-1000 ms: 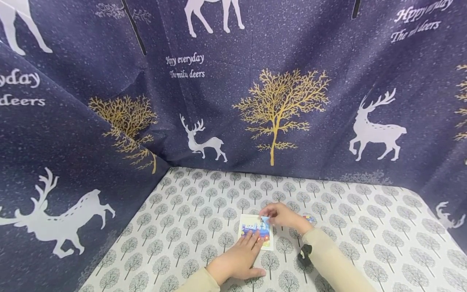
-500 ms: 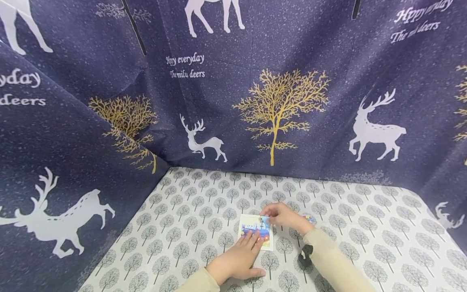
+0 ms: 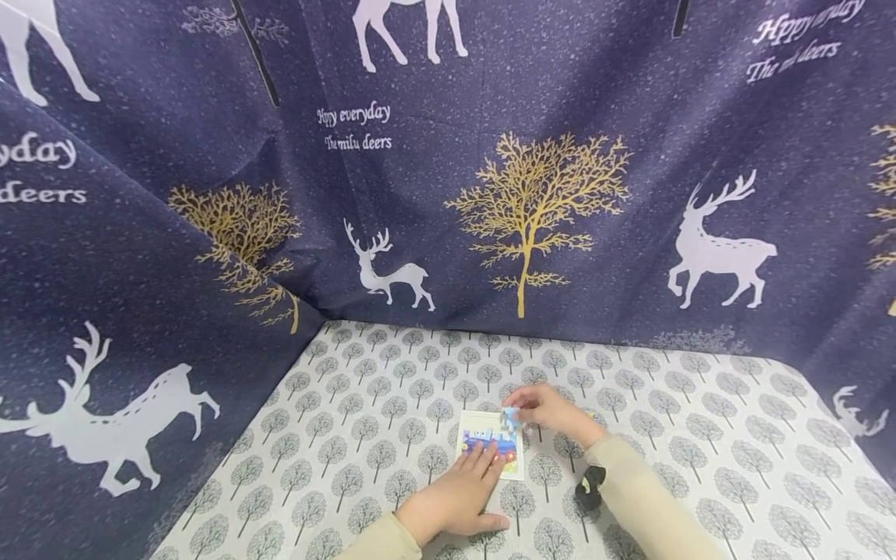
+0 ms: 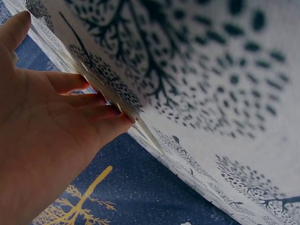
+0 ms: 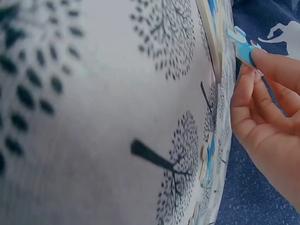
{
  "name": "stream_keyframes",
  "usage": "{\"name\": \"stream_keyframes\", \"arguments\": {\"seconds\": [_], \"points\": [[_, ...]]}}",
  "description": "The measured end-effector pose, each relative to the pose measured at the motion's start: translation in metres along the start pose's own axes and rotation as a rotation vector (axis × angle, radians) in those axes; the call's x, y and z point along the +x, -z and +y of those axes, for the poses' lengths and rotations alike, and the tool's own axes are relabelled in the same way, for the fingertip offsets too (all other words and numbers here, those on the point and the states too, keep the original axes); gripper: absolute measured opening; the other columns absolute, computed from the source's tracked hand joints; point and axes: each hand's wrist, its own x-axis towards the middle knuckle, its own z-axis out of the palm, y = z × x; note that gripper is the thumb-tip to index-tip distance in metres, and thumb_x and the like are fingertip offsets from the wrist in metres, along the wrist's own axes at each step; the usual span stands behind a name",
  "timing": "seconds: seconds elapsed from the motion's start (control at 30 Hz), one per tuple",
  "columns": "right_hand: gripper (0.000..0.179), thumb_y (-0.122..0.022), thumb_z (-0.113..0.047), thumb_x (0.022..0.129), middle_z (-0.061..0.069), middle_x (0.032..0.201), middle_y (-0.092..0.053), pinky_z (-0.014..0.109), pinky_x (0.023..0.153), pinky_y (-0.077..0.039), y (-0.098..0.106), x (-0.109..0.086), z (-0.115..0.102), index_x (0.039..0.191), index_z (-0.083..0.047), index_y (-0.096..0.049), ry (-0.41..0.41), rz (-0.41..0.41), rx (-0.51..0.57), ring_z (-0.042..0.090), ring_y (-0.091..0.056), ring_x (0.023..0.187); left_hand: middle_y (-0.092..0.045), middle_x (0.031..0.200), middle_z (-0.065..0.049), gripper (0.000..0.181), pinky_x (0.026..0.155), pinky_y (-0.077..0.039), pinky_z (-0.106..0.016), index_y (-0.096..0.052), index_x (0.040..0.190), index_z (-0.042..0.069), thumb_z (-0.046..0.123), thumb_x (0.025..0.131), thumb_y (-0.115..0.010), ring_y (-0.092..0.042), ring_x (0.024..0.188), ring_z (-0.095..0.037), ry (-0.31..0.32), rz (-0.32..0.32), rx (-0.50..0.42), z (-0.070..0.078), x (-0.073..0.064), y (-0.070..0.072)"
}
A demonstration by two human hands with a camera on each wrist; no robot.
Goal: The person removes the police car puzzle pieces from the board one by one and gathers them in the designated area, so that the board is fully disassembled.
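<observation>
A small jigsaw board (image 3: pixel 480 421) with a pale rim and a blue vehicle picture lies on the cloth in the head view. My left hand (image 3: pixel 458 491) rests on its lower part with fingers stretched out; in the left wrist view the fingertips (image 4: pixel 123 121) press along the thin board. Over the board's upper right corner, my right hand (image 3: pixel 551 414) pinches a light-blue puzzle piece (image 3: pixel 510 420). The right wrist view shows this piece (image 5: pixel 244 49) raised and tilted between thumb and fingers, apart from the board's edge (image 5: pixel 213 42).
More puzzle pieces (image 5: pixel 207 159) lie on the cloth right of the board, mostly hidden behind my right wrist in the head view. The tree-print cloth (image 3: pixel 392 474) covers the table. A dark blue deer-print curtain (image 3: pixel 448 179) hangs at the back and left.
My right hand has lifted slightly at the board's upper right corner, and the light-blue piece in it has come up and turned. My left hand has stayed still.
</observation>
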Motion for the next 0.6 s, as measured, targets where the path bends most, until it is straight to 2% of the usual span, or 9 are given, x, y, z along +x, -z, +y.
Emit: {"name": "stream_keyframes", "arguments": {"seconds": [0.2,0.43,0.6], "points": [[0.025,-0.065,-0.005,0.087,0.014,0.100,-0.069,0.035,0.076,-0.056,0.008,-0.003,-0.001,0.111,0.002,-0.067,0.022,0.019,-0.011,0.025,-0.065,0.088,-0.018,0.158,-0.016,0.090,0.114,-0.027,-0.043,-0.027,0.152,0.007,0.067,0.088,-0.045,-0.019,0.144,-0.034,0.003,-0.013,-0.005,0.000,0.000,0.002],[0.026,-0.064,-0.007,0.089,0.011,0.098,-0.068,0.035,0.071,-0.057,0.019,-0.007,0.005,0.114,-0.001,-0.067,-0.026,0.046,0.020,0.021,-0.065,0.080,-0.017,0.159,-0.015,0.089,0.115,-0.025,-0.043,-0.026,0.152,0.007,0.067,0.089,-0.045,-0.018,0.145,-0.033,0.012,-0.026,-0.023,0.000,0.001,0.000],[0.028,-0.061,-0.011,0.092,0.011,0.100,-0.066,0.038,0.071,-0.057,0.028,-0.011,0.005,0.118,-0.003,-0.065,-0.062,0.064,0.030,0.022,-0.066,0.079,-0.017,0.159,-0.016,0.089,0.115,-0.025,-0.042,-0.026,0.152,0.007,0.067,0.089,-0.044,-0.018,0.145,-0.033,0.011,-0.020,-0.027,-0.001,0.001,-0.001]]}}
